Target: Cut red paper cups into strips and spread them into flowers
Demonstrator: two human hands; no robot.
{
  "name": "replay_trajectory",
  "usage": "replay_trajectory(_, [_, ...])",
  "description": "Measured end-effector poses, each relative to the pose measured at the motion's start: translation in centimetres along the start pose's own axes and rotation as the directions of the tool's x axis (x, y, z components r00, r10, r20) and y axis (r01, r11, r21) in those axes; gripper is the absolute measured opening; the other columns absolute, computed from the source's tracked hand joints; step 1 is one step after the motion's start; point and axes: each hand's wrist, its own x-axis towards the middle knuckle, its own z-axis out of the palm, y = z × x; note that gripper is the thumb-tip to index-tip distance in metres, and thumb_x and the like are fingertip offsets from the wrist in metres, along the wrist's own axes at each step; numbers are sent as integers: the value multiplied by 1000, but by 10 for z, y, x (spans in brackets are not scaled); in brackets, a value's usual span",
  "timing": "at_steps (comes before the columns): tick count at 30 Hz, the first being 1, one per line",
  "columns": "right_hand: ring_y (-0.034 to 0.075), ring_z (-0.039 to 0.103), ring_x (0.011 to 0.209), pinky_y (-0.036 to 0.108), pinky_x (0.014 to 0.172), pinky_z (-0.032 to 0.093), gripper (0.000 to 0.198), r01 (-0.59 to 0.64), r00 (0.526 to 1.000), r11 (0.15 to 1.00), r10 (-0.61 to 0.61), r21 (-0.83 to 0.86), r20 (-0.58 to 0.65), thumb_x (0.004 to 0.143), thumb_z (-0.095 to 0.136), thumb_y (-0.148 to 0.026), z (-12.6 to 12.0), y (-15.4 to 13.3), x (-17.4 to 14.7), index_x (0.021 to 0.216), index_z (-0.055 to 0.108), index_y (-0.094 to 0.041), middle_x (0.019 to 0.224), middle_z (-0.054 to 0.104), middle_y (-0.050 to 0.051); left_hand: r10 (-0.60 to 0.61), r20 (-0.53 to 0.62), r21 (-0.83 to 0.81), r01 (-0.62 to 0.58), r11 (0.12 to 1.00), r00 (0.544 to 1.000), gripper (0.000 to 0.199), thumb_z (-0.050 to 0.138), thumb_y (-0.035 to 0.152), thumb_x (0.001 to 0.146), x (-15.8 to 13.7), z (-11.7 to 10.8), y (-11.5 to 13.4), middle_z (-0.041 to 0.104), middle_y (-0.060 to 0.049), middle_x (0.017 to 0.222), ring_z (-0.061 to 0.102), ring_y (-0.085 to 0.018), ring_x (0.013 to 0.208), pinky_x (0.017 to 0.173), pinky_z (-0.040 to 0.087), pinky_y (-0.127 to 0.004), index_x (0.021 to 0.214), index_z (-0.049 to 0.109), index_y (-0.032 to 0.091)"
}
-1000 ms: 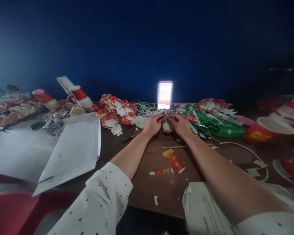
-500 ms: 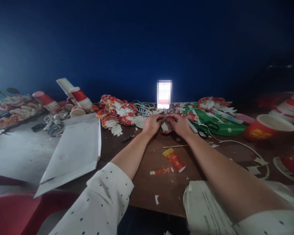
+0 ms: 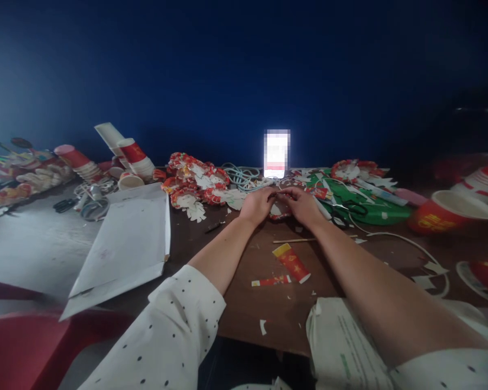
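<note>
My left hand [image 3: 258, 206] and my right hand [image 3: 301, 206] meet over the brown table, fingers closed on a small red-and-white paper piece [image 3: 280, 211]. Its lower edge, with red curled strips, shows between the hands; the fingertips hide the rest. Just below lies a thin wooden stick [image 3: 295, 240]. Nearer me are a cut red-and-yellow paper cup piece [image 3: 295, 264] and a narrow red paper strip [image 3: 270, 281]. Black-handled scissors [image 3: 352, 208] rest on green sheet material [image 3: 380, 211] to the right of my right hand.
Red-and-white paper crafts [image 3: 195, 181] are heaped at the back left, beside white boards [image 3: 122, 244]. A lit phone [image 3: 276, 154] stands behind my hands. Stacked paper cups [image 3: 136, 160] lean at left. A red cup [image 3: 447, 211] and a white cable [image 3: 415, 246] are at right.
Both hands stay together on the paper piece, with the fingers slightly shifted; more of its red lower edge shows. The whole view has moved slightly.
</note>
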Motion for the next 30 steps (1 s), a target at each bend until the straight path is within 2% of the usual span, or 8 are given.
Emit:
replay_trajectory(6, [16, 64, 72, 27, 65, 51, 22, -16, 998, 996, 11, -92, -57, 78, 65, -35, -2, -1, 1, 93, 71, -19, 84, 72, 3, 21, 1, -95, -21, 995, 1000, 25, 57, 19, 83, 1, 4, -2, 71, -5, 104, 63, -19, 100, 91, 47, -30, 106, 69, 19])
replay_trajectory(9, [16, 63, 70, 27, 64, 51, 24, -38, 998, 996, 34, -84, -50, 78, 64, -33, -2, -1, 1, 96, 71, -18, 84, 72, 3, -24, 9, -147, 25, 989, 1000, 27, 56, 17, 83, 3, 6, -3, 72, -5, 107, 63, -19, 101, 93, 47, -30, 105, 70, 19])
replay_trajectory(14, [15, 64, 73, 27, 69, 51, 22, -7, 999, 997, 5, -81, -32, 78, 64, -28, -2, -1, 1, 96, 71, -18, 85, 72, 3, -99, 3, -248, 97, 964, 995, 23, 55, 25, 86, 4, 6, -5, 74, -4, 99, 65, -19, 93, 86, 49, -29, 100, 73, 20])
replay_trajectory(20, [15, 64, 69, 26, 63, 51, 23, -2, 1000, 998, 3, -67, 8, 77, 65, -31, -4, -1, -1, 97, 72, -19, 81, 72, 2, -165, -10, -234, 159, 959, 986, 19, 59, 23, 82, 4, 9, -7, 74, -3, 92, 65, -19, 87, 81, 50, -29, 94, 74, 21])
replay_trajectory(24, [15, 63, 67, 27, 63, 52, 27, 8, 1000, 999, -7, -34, 16, 78, 64, -36, -4, -1, -1, 98, 73, -20, 82, 72, 2, -133, -33, -230, 122, 966, 991, 18, 60, 25, 82, 4, 11, -9, 73, -4, 89, 65, -19, 85, 80, 49, -30, 92, 74, 19])
replay_trajectory(30, [13, 61, 62, 25, 58, 50, 26, -51, 998, 998, 51, -25, 21, 77, 65, -30, -5, -1, -2, 99, 73, -20, 78, 72, 1, -89, -45, -193, 79, 978, 995, 17, 59, 23, 82, 3, 10, -8, 72, -4, 90, 64, -18, 86, 81, 48, -29, 91, 73, 18])
